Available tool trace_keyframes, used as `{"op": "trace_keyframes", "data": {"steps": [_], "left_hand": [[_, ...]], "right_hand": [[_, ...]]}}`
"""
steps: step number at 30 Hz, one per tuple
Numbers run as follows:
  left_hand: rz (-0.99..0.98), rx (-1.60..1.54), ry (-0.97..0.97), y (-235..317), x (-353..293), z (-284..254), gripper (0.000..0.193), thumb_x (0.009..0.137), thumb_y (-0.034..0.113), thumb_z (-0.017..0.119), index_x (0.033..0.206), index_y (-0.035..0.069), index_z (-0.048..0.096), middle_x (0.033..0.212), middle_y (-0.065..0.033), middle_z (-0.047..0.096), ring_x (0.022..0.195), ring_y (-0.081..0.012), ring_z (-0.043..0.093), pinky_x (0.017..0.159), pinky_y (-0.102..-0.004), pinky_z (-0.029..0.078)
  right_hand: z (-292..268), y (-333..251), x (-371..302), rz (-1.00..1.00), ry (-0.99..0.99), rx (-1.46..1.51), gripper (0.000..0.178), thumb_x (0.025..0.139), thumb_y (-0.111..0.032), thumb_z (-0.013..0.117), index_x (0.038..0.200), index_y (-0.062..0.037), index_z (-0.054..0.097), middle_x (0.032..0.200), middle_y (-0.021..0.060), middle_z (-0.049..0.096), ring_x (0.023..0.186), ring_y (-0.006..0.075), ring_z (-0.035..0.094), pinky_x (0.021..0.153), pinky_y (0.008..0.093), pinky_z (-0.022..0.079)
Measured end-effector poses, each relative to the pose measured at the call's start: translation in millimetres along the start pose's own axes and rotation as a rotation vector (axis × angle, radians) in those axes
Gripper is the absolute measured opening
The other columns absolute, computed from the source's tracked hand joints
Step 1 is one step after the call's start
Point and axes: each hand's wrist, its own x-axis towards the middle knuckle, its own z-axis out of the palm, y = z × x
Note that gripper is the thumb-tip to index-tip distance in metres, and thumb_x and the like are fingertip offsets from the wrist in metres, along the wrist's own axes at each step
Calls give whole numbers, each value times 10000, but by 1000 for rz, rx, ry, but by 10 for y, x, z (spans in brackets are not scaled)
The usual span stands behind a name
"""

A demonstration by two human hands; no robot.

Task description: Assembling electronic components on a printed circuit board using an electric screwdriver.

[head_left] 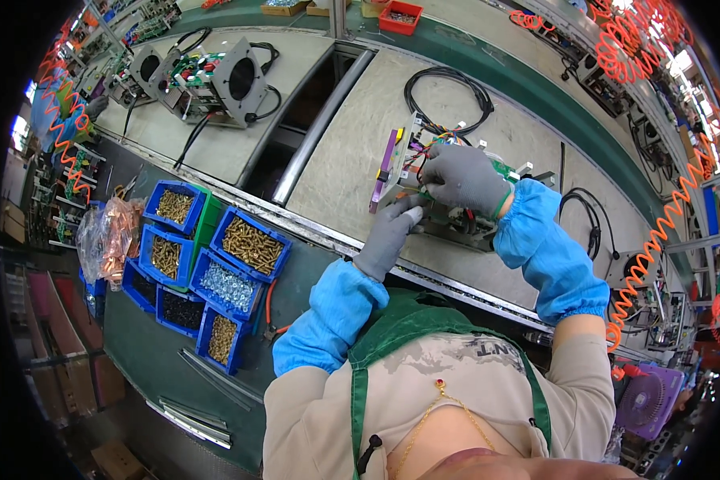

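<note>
An electronic assembly with a purple-edged panel, coloured wires and a green circuit board lies on the metal work surface in front of me. Both hands wear grey gloves and blue sleeve covers. My right hand reaches over the assembly from the right, its fingers closed among the wires; what they pinch is hidden. At the near side of the panel, my left hand has its fingers bent together against the assembly. Whatever sits between those fingertips is too small to make out.
Blue bins of brass fittings, screws and washers stand to my left, by a plastic bag of copper-coloured parts. A coiled black cable lies beyond the assembly. Another assembly sits past the metal roller. An orange coiled hose hangs right.
</note>
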Motion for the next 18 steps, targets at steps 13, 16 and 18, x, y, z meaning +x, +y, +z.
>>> {"op": "trace_keyframes", "data": {"steps": [13,16,18], "left_hand": [[-3,4,-33,54,45,-41,383,890,138,518,1230,-39,520,1060,-92,612,940,-165,582,842,-289,447],[-13,46,-71,-47,74,-43,377,884,123,518,1222,-44,523,1070,-101,611,942,-171,585,851,-297,451],[-14,72,-115,-133,102,-24,374,880,115,517,1218,-47,525,1073,-104,610,941,-173,586,852,-301,453]], "right_hand": [[-92,-237,80,-53,-7,-146,98,690,-165,605,743,-97,651,804,81,573,768,265,616,645,403,493],[-49,-277,71,-13,-101,-302,116,693,-169,603,768,-100,661,809,76,583,770,271,620,646,410,500],[-52,-257,12,6,-186,-364,124,706,-172,595,782,-104,665,822,72,588,777,272,624,639,415,506]]}}
